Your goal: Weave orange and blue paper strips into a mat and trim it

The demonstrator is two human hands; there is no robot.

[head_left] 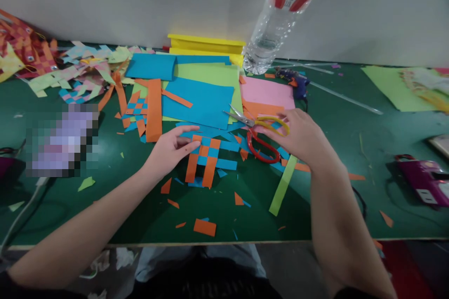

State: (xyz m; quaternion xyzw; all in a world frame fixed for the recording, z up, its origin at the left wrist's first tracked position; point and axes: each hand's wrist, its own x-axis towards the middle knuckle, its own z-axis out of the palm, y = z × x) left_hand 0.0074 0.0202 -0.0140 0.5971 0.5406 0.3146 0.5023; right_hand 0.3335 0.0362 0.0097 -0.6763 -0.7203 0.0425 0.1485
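My left hand (172,145) pinches the upper left edge of a small woven paper piece (203,152) between thumb and fingers. Orange strips cross blue ones in it, with loose ends hanging down and out to the right. My right hand (301,133) grips the yellow handle of a pair of scissors (264,124), whose slightly parted blades point left above the blue paper. Below the yellow handle is a red handle loop (263,149); I cannot tell if it belongs to the same pair. A green paper strip (283,186) lies below my right hand.
Blue sheets (199,103), a pink sheet (268,91) and paper scraps (205,227) cover the green table (147,215). A water bottle (277,23) stands behind, beside a glue gun (298,84). A phone (63,142) is left; a purple device (424,180) is right.
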